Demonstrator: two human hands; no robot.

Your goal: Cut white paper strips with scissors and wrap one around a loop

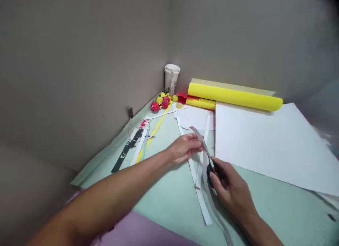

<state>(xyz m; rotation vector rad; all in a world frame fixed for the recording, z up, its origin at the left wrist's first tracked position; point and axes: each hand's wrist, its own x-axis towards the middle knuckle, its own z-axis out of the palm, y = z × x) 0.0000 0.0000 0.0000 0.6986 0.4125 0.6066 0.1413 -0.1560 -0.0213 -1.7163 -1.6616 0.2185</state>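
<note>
My left hand (186, 147) pinches a long narrow paper strip (208, 182) near its upper end. The strip curls down past my right hand (229, 186) toward the bottom edge. Wrapped in my right hand are dark-handled scissors (210, 171), with their blades pointing up and left along the strip, close to my left fingers. Whether the blades are apart I cannot tell. Beneath both hands, white paper strips (203, 207) lie crossed on the pale green cloth (164, 200).
Large white sheets (265, 143) lie at the right, under a yellow roll (235, 95). A white cup (172, 78) stands in the corner, behind red and yellow balls (155, 106). Black scraps (127, 150) and a yellow strip (159, 124) lie at the left.
</note>
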